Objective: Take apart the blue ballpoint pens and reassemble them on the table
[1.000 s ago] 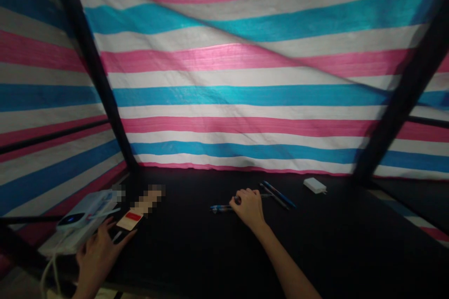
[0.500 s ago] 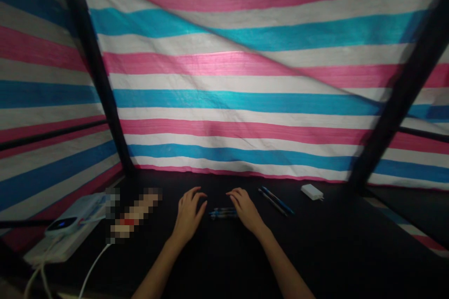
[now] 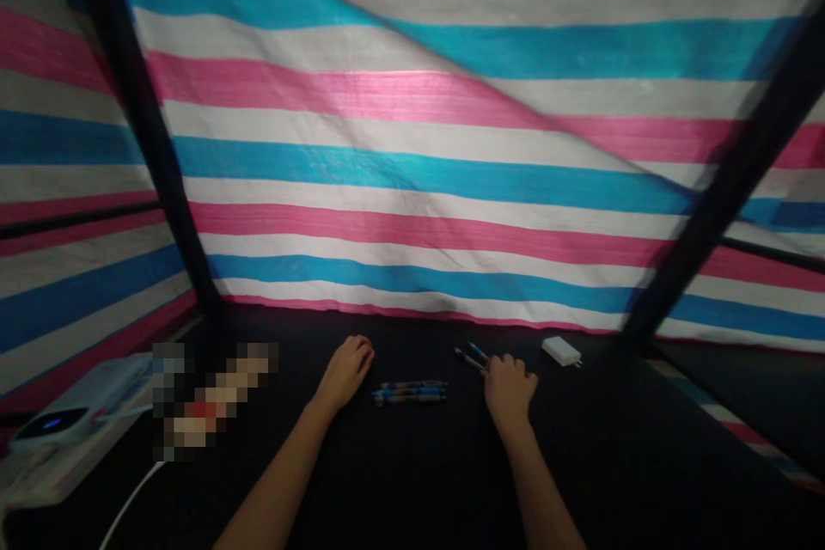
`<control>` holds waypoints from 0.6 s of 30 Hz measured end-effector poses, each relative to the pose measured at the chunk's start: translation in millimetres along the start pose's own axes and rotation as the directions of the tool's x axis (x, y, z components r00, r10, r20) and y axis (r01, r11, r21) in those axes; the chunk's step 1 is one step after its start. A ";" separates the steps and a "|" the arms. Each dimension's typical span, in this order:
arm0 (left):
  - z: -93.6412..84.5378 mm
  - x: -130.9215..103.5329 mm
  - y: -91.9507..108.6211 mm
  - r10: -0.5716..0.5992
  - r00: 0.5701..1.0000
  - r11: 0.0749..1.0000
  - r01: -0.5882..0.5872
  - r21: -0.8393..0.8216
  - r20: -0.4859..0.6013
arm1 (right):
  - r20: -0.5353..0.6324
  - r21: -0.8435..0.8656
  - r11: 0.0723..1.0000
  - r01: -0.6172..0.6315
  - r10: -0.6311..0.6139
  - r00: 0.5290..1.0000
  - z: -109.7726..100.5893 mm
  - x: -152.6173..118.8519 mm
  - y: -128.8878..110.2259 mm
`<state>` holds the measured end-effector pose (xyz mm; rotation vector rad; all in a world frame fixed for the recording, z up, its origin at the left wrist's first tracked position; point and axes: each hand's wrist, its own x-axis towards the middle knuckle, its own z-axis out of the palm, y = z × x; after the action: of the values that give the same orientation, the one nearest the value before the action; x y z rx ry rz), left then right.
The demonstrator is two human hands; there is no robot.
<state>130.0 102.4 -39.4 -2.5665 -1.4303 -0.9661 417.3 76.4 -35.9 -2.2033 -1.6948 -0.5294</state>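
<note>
My right hand (image 3: 511, 391) lies over two pens at the right, its fingers curled down on them. Out past its fingertips stick the ends of a blue pen (image 3: 477, 351) and a paler pen (image 3: 467, 358); the rest of both is under the hand. Between my hands, a small group of several pens (image 3: 409, 394) lies side by side, roughly crosswise, touched by neither hand. Just left of that group my left hand (image 3: 348, 369) rests on the black table (image 3: 400, 481), fingers curled in and nothing visible in them.
A white charger plug (image 3: 560, 351) sits right of my right hand. To the left are a blurred-out item (image 3: 216, 404) with a white cable (image 3: 132, 490) and a pale device with a lit display (image 3: 51, 424). Striped sheeting (image 3: 412, 232) and dark frame posts (image 3: 151, 120) enclose the table.
My right hand has moved right, from the middle pen group onto the two separate pens. My left hand's fingers have curled in. The view has shifted slightly.
</note>
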 end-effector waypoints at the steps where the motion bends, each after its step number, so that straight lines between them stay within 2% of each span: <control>1: 0.2 1.0 2.9 0.012 1.000 1.000 -0.012 0.021 -0.011 | -0.014 0.029 0.999 0.023 -0.023 1.000 -1.7 1.5 -3.6; 4: 3.1 2.6 13.0 0.037 0.990 0.996 -0.024 0.091 -0.138 | 0.069 0.283 0.949 0.142 -0.168 0.983 -6.0 2.5 -19.9; 6: 5.4 2.2 19.8 0.109 0.977 0.984 -0.079 0.160 -0.186 | 0.128 0.512 0.824 0.243 -0.353 0.927 -8.4 -2.3 -34.9; 9: 7.2 1.6 26.3 0.280 0.957 0.933 -0.253 0.255 -0.077 | 0.031 0.708 0.622 0.334 -0.501 0.865 -12.2 -13.8 -56.9; 11: 7.1 1.9 27.1 0.333 0.943 0.906 -0.325 0.270 0.016 | -0.009 0.781 0.539 0.316 -0.495 0.869 -15.0 -18.8 -65.9; 14: 5.4 2.8 25.7 0.280 0.957 0.915 -0.291 0.281 0.078 | 0.019 0.853 0.466 0.235 -0.478 0.878 -17.7 -18.1 -68.2; 18: 1.7 2.9 27.0 0.206 0.972 0.932 -0.230 0.281 0.114 | 0.160 0.867 0.476 0.150 -0.550 0.820 -16.0 -11.3 -62.3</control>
<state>153.0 89.8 -32.4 -2.4969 -1.1675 -0.5746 352.8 75.1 -25.8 -1.2665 -2.0305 0.6674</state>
